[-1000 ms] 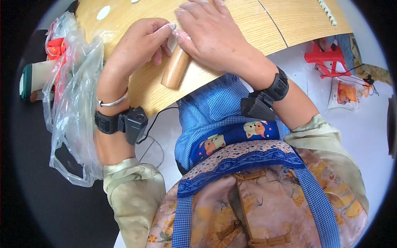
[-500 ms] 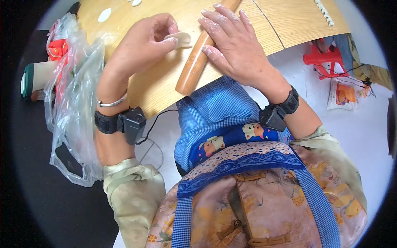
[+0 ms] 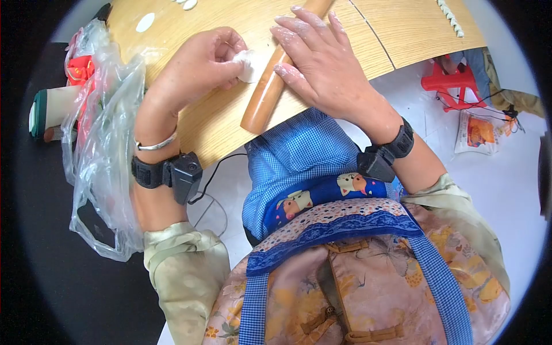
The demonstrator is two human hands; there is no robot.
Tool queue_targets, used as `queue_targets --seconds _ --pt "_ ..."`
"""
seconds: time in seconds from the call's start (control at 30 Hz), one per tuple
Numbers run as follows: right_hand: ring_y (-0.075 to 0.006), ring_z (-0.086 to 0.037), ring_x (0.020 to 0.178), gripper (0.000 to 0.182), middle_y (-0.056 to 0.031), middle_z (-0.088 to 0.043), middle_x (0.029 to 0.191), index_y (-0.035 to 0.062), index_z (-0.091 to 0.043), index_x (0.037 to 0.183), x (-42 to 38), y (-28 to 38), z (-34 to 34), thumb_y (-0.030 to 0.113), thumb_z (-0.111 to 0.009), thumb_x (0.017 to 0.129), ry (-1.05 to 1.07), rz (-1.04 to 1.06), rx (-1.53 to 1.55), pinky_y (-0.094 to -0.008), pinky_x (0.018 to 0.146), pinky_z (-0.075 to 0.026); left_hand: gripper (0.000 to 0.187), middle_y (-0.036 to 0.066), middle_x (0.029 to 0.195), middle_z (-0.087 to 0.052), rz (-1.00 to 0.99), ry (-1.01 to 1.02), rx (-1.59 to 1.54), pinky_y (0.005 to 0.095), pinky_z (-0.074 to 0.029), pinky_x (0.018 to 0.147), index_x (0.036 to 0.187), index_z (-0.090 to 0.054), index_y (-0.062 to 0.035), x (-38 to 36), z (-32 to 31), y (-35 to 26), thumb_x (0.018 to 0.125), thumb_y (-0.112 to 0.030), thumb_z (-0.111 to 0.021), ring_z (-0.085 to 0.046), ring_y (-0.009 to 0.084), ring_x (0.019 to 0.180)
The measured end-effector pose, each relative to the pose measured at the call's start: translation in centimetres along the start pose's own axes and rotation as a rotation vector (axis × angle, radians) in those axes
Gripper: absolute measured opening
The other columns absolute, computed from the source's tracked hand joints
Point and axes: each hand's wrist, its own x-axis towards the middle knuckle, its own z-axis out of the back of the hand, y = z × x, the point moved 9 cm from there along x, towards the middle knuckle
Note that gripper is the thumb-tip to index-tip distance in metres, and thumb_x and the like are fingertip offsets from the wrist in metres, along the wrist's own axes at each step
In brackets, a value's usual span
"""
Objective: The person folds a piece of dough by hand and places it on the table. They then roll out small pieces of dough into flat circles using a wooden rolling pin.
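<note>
Rolling dough: left hand [image 3: 198, 66] pinching dough [image 3: 250, 58], right hand [image 3: 322, 54] flat, unclenched on pin [image 3: 265, 92]. Next, probably turning dough toward 3 o'clock.

This looks like a home kitchen or a small food-making corner. A light wooden tabletop [image 3: 402, 29] carries a long wooden rolling pin [image 3: 270, 86], a small white piece of dough [image 3: 250, 63], flat white dough rounds [image 3: 145, 22] and a row of small white shaped pieces [image 3: 451, 17] (too small to tell exactly what). A crumpled clear plastic bag [image 3: 103, 144] hangs at the edge. On the pale floor [image 3: 506, 184] stand a red plastic stool [image 3: 445, 77] and a printed packet [image 3: 474, 131].
</note>
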Motion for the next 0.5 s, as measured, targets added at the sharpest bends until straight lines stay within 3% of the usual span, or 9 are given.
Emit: queue_targets --seconds 0.13,0.2,0.4,0.5 --pt "-0.0312 -0.035 0.148 0.054 -0.0143 -0.05 0.15 0.0048 -0.057 0.139 1.7 0.6 -0.6 0.043 -0.045 0.103 0.022 0.025 -0.021 -0.0612 0.121 -0.018 0.021 -0.001 0.089 -0.062 0.052 -0.015 -0.086 0.021 -0.05 0.066 0.111 -0.062 -0.0023 -0.1 0.2 0.3 0.098 -0.018 -0.06 -0.06 0.005 0.073" --pt "-0.0416 -0.044 0.138 0.056 -0.0272 -0.055 0.137 -0.0093 -0.053 0.134 2.9 1.6 -0.2 0.037 -0.045 0.103 0.031 0.111 0.034 -0.06 0.117 -0.025 0.022 -0.001 0.088 -0.063 0.059 -0.027 -0.067 0.0211 -0.051 0.066 0.111 -0.062 -0.0024 -0.1 0.3 0.2 0.1 -0.02 -0.058 -0.06 0.0051 0.072" --pt "-0.0414 -0.043 0.139 0.059 -0.026 -0.055 0.14 -0.0092 -0.053 0.136 4.9 1.8 -1.6 0.04 -0.041 0.106 0.071 0.076 0.076 -0.0604 0.119 -0.022 0.023 0.003 0.082 -0.066 0.046 -0.084 -0.053 0.023 -0.053 0.065 0.104 -0.067 0.0013 -0.1 0.6 -0.4 0.098 -0.02 -0.059 -0.063 0.0078 0.07" --pt "-0.0409 -0.04 0.142 0.061 -0.0259 -0.053 0.143 -0.0093 -0.05 0.139 3.6 1.2 -1.2 0.041 -0.042 0.106 0.064 0.074 0.117 -0.0602 0.12 -0.02 0.023 -0.001 0.089 -0.065 0.069 -0.029 -0.017 0.0217 -0.051 0.07 0.109 -0.064 -0.001 -0.2 0.2 -0.1 0.1 -0.022 -0.059 -0.061 0.0051 0.076"
